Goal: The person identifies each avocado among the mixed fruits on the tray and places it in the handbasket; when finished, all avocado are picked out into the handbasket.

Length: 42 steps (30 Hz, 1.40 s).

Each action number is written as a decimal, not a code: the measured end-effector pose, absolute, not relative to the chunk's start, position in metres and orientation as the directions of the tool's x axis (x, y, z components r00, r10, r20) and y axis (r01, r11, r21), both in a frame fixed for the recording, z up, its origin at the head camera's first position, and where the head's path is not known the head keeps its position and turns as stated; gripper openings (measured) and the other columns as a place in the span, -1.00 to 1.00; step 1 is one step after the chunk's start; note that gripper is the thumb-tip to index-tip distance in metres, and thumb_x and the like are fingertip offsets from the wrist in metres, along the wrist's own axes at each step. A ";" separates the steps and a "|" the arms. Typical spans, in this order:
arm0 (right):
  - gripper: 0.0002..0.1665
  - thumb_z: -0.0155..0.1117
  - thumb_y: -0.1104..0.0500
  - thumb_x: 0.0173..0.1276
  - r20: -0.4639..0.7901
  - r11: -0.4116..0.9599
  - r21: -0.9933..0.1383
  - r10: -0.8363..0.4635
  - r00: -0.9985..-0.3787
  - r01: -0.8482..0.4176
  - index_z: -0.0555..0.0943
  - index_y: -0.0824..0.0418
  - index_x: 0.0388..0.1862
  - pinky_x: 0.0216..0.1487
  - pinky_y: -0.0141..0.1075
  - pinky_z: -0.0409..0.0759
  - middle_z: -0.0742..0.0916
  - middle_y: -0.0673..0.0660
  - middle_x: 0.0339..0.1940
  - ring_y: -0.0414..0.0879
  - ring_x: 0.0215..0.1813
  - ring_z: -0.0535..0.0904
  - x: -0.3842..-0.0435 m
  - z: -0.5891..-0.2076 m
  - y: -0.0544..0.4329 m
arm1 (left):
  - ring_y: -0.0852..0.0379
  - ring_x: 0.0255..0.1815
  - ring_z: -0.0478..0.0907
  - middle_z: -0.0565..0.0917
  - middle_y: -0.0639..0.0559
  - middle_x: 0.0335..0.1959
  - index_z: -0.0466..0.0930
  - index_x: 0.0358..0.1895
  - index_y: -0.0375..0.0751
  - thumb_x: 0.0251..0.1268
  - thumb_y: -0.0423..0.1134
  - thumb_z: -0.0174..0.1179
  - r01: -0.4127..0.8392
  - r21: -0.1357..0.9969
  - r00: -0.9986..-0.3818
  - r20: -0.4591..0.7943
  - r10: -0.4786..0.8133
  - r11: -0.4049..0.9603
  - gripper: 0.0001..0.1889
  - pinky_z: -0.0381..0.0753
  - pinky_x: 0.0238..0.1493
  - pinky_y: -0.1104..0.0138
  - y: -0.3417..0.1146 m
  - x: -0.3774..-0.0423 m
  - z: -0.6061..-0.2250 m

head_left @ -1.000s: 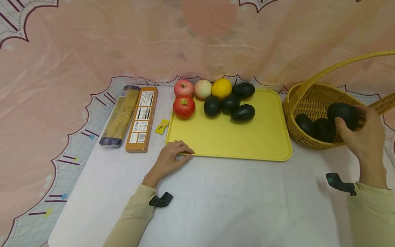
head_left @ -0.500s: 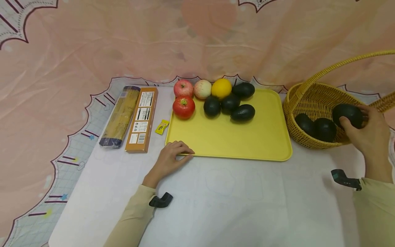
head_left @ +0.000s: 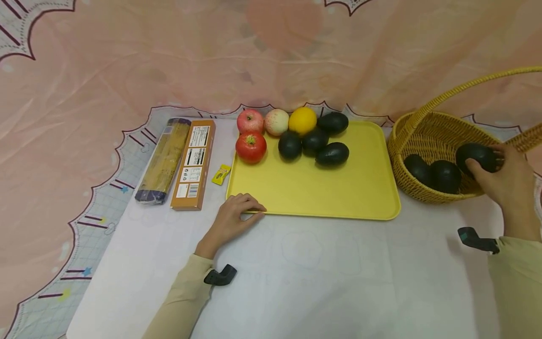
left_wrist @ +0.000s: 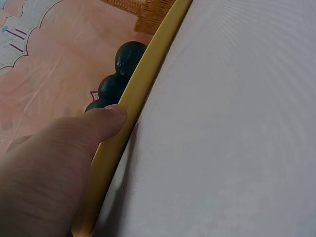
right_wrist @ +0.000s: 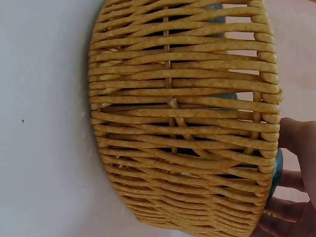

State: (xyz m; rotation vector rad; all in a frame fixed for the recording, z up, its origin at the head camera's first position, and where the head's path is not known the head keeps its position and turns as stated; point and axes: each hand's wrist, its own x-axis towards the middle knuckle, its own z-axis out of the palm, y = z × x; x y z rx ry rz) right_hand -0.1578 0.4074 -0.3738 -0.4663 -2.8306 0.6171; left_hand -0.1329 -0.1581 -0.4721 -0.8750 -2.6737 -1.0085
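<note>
My right hand grips a dark avocado inside the wicker basket, thumb on its near side. Two more avocados, one of them the nearer avocado, lie to its left. In the right wrist view the basket's woven wall hides most of the avocados; the right hand shows past the rim. My left hand holds the near left rim of the yellow tray between thumb and fingers. In the left wrist view the thumb lies against that rim.
Along the tray's back and left are an apple, a peach, a yellow fruit, a red pomegranate-like fruit and several avocados. Left of it lie a small yellow packet, an orange box and a wrapped noodle-like pack.
My right hand has shifted slightly right and away from me with the avocado, staying in the basket. The left hand has kept its place on the tray rim.
</note>
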 end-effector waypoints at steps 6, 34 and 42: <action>-0.15 0.03 -0.12 0.36 0.073 0.890 -0.382 0.296 -0.952 0.248 0.15 0.47 0.38 0.04 0.32 0.26 0.39 0.63 0.18 0.52 0.14 0.27 -0.164 -0.372 0.413 | 0.28 -0.25 0.45 0.61 0.25 -0.32 0.71 -0.24 0.08 0.12 -0.13 0.35 0.578 0.553 -0.815 0.341 0.469 0.600 -0.87 0.39 -0.18 0.35 -0.158 -0.133 -0.472; -0.13 0.02 -0.21 0.36 -0.096 0.948 -0.242 0.189 -0.977 0.207 0.20 0.57 0.19 -0.06 0.33 0.30 0.38 0.63 0.02 0.54 0.00 0.32 -0.178 -0.371 0.428 | 0.30 -0.21 0.48 0.62 0.26 -0.31 0.71 -0.24 0.09 0.14 -0.12 0.33 0.563 0.566 -0.823 0.321 0.468 0.603 -0.88 0.40 -0.14 0.34 -0.158 -0.133 -0.471; -0.17 -0.03 -0.18 0.38 -0.115 0.954 -0.210 0.193 -0.975 0.213 0.17 0.56 0.18 -0.02 0.36 0.28 0.36 0.63 0.03 0.54 0.03 0.28 -0.179 -0.371 0.423 | 0.30 -0.21 0.49 0.62 0.25 -0.31 0.72 -0.23 0.08 0.15 -0.12 0.33 0.561 0.564 -0.825 0.318 0.467 0.606 -0.88 0.40 -0.12 0.33 -0.158 -0.133 -0.470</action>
